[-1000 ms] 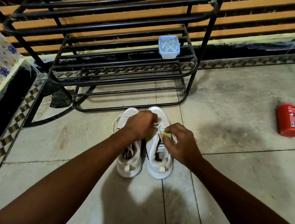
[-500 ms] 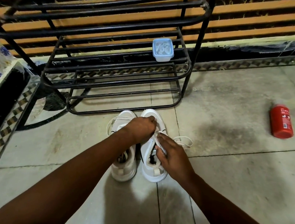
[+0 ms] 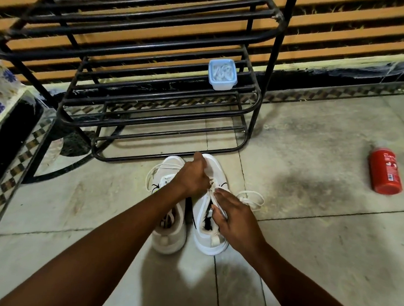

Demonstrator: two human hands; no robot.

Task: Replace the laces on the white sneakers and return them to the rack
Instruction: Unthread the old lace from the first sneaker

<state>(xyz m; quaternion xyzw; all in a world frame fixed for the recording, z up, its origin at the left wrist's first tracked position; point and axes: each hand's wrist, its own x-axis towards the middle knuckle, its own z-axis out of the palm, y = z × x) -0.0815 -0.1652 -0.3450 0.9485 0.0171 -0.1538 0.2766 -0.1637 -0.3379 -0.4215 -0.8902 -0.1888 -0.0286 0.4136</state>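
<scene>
Head view: our right hand [image 3: 235, 220] has left the lace's green tip and now pinches a white strip at the right sneaker's [image 3: 204, 241] opening on the floor. Our left hand [image 3: 194, 176] grips its toe, so unlacing looks underway. Slack lace [image 3: 253, 199] lies just right of the grip. Beyond it, on the rack [image 3: 150, 121], a blue tub [image 3: 222, 86] holds what look like spare laces [image 3: 222, 70].
</scene>
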